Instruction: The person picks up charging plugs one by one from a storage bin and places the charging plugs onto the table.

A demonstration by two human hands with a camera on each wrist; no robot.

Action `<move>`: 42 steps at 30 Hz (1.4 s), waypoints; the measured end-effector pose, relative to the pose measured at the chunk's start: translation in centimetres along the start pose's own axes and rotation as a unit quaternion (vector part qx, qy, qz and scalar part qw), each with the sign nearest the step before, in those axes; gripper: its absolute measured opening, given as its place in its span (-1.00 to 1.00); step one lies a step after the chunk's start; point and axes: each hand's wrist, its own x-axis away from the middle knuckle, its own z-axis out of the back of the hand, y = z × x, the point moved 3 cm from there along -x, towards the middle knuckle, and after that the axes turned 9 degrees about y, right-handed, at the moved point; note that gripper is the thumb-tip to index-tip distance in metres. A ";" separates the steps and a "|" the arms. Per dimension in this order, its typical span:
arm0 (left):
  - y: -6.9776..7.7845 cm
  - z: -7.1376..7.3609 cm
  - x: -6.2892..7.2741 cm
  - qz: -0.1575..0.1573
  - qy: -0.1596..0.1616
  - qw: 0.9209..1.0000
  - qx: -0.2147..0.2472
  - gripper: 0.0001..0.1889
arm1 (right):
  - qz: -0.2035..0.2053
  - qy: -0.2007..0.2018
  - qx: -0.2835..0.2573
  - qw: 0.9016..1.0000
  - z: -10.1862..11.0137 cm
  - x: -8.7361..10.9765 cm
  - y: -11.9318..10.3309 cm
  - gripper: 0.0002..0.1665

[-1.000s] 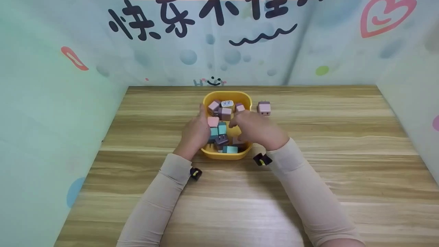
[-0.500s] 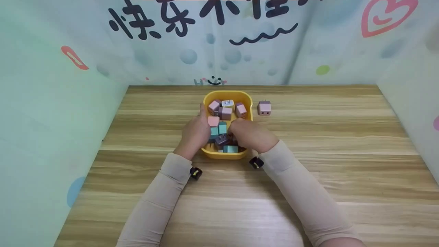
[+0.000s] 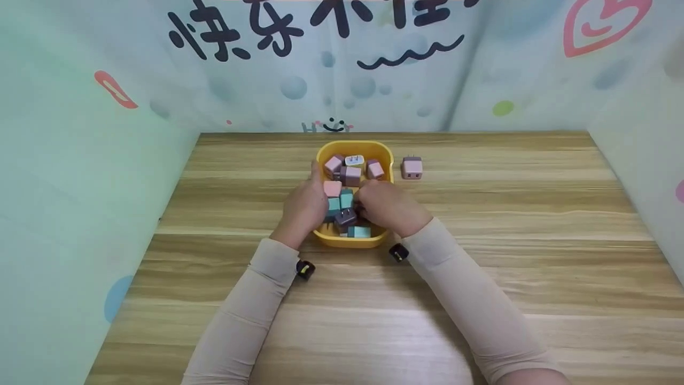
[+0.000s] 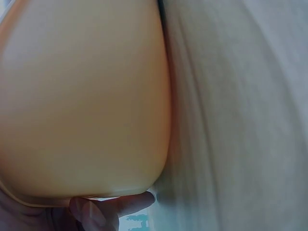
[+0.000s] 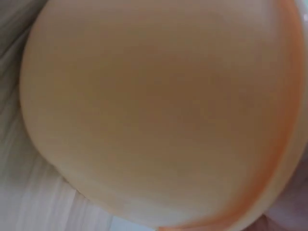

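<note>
A yellow basket (image 3: 355, 243) holds several small charger plugs in pink, teal, purple and white. My left hand (image 3: 303, 211) grips its left wall; in the left wrist view, fingers (image 4: 118, 208) lie along the basket's outside. My right hand (image 3: 393, 206) reaches over the right rim with curled fingers that pinch a dark purple charger plug, mostly hidden under the hand. Beside those fingers sit a dark charger plug (image 3: 346, 216) with its prongs up and a teal charger plug (image 3: 346, 200). A pale pink charger plug (image 3: 375, 169) lies just beyond the right hand.
One pink-and-purple charger plug (image 3: 412, 168) stands on the wooden table (image 3: 507, 214), right of the basket. A printed cloth backdrop (image 3: 256, 91) rises behind the table edge. Basket walls fill most of both wrist views.
My right hand has moved slightly left and deeper into the basket, its fingers closing on a purple charger plug. The pale pink plug beyond it has come into full view. The left hand stays put.
</note>
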 end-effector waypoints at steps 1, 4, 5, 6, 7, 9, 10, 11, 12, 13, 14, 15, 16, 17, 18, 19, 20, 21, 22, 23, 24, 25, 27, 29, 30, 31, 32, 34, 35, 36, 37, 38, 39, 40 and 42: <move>0.0 0.0 0.0 0.001 0.000 1.000 0.000 -0.24 | -0.001 -0.001 0.003 1.000 0.1 0.1 -0.1 -0.82; 0.0 0.1 0.0 0.001 0.000 1.000 0.000 -0.24 | -0.005 -0.006 0.001 1.000 0.4 0.4 -0.3 -0.84; 0.0 0.1 0.0 -0.001 0.001 1.000 0.000 -0.24 | -0.003 -0.006 0.002 1.000 0.5 0.5 -0.4 -0.85; 0.0 0.1 0.0 -0.002 0.002 1.000 0.001 -0.24 | -0.002 -0.005 0.004 1.000 0.5 0.6 -0.4 -0.85; 0.1 0.1 0.0 -0.004 0.003 1.000 0.002 -0.25 | 0.002 -0.004 0.006 1.000 0.6 0.7 -0.5 -0.85; 0.1 0.1 0.0 -0.009 0.009 1.000 0.000 -0.26 | 0.013 0.000 0.014 1.000 0.5 0.7 -0.5 -0.84; 0.1 0.1 0.0 -0.011 0.011 1.000 -0.002 -0.26 | 0.018 0.002 0.019 1.000 0.5 0.7 -0.5 -0.83; 0.0 0.1 0.0 -0.014 0.014 1.000 -0.005 -0.27 | 0.023 0.004 0.023 0.999 0.4 0.7 -0.5 -0.83; 0.0 0.2 0.0 -0.016 0.015 1.000 -0.007 -0.27 | 0.025 0.005 0.026 0.999 0.4 0.6 -0.5 -0.83; 0.0 0.2 0.0 -0.017 0.015 1.000 -0.009 -0.27 | 0.027 0.006 0.028 0.999 0.3 0.6 -0.4 -0.82; 0.0 0.2 0.0 -0.017 0.016 1.000 -0.010 -0.27 | 0.030 0.008 0.033 0.999 0.3 0.6 -0.4 -0.82; 0.0 0.2 0.0 -0.015 0.013 1.000 -0.009 -0.27 | 0.029 0.009 0.036 0.999 0.3 0.5 -0.4 -0.82; 0.0 0.2 0.0 -0.014 0.011 1.000 -0.008 -0.27 | 0.028 0.009 0.041 0.999 0.3 0.5 -0.4 -0.83; 0.0 0.2 -0.1 -0.012 0.009 1.000 -0.007 -0.27 | 0.027 0.011 0.048 0.998 0.3 0.5 -0.4 -0.83; 0.0 0.1 0.0 -0.010 0.008 1.000 -0.006 -0.26 | 0.027 0.012 0.056 0.998 0.3 0.5 -0.4 -0.83; 0.0 0.1 0.0 -0.009 0.006 1.000 -0.004 -0.26 | 0.026 0.012 0.063 0.998 0.3 0.5 -0.3 -0.83; 0.0 0.1 0.0 -0.008 0.006 1.000 -0.004 -0.26 | 0.025 0.014 0.068 0.997 0.3 0.5 -0.3 -0.84; 0.0 0.1 0.0 -0.006 0.004 1.000 -0.002 -0.26 | 0.022 0.015 0.069 0.997 0.3 0.5 -0.3 -0.84; 0.0 0.1 0.0 -0.004 0.003 1.000 -0.001 -0.26 | 0.021 0.017 0.071 0.997 0.3 0.5 -0.3 -0.85; 0.0 0.1 0.0 -0.004 0.003 1.000 0.000 -0.27 | 0.020 0.020 0.072 0.997 0.3 0.5 -0.3 -0.85; 0.0 0.0 0.0 -0.004 0.003 1.000 -0.001 -0.27 | 0.018 0.021 0.069 0.997 0.3 0.5 -0.4 -0.85; 0.0 0.0 0.0 -0.005 0.003 1.000 -0.001 -0.27 | 0.015 0.021 0.065 0.998 0.3 0.5 -0.4 -0.85; 0.0 0.1 0.1 -0.004 0.003 1.000 -0.001 -0.27 | 0.008 0.022 0.054 0.998 0.3 0.5 -0.4 -0.87; 0.0 0.1 0.1 -0.006 0.003 1.000 -0.003 -0.27 | 0.005 0.022 0.047 0.999 0.2 0.5 -0.4 -0.89; 0.0 0.1 0.1 -0.005 0.003 1.000 -0.002 -0.27 | 0.003 0.021 0.043 0.999 0.2 0.4 -0.4 -0.90; 0.0 0.2 0.1 -0.004 0.001 1.000 -0.002 -0.27 | 0.000 0.021 0.041 0.999 0.1 0.4 -0.4 -0.89; 0.0 0.2 0.2 -0.002 -0.001 1.000 -0.001 -0.26 | -0.001 0.021 0.040 0.999 0.1 0.4 -0.5 -0.88; 0.0 0.2 0.2 0.000 -0.003 1.000 -0.002 -0.26 | 0.000 0.022 0.040 0.999 0.1 0.3 -0.5 -0.86; 0.0 0.2 0.2 0.002 -0.004 1.000 -0.001 -0.27 | 0.001 0.021 0.040 0.999 0.1 0.3 -0.5 -0.86; 0.0 0.2 0.2 0.003 -0.004 1.000 -0.001 -0.27 | 0.001 0.021 0.040 0.999 0.1 0.3 -0.6 -0.87; 0.0 0.2 0.3 0.003 -0.005 1.000 -0.001 -0.27 | 0.003 0.021 0.041 0.999 0.2 0.4 -0.6 -0.89; 0.0 0.2 0.2 0.000 -0.002 1.000 -0.005 -0.27 | 0.006 0.022 0.041 0.999 0.3 0.4 -0.6 -0.92; 0.1 0.2 0.2 -0.004 0.000 1.000 -0.009 -0.27 | 0.011 0.023 0.040 0.999 0.4 0.4 -0.7 -0.92; 0.1 0.2 0.2 -0.007 0.002 1.000 -0.013 -0.27 | 0.017 0.023 0.038 0.999 0.5 0.4 -0.7 -0.91; 0.1 0.2 0.2 -0.013 0.007 1.000 -0.019 -0.27 | 0.031 0.020 0.032 0.999 0.6 0.5 -0.8 -0.84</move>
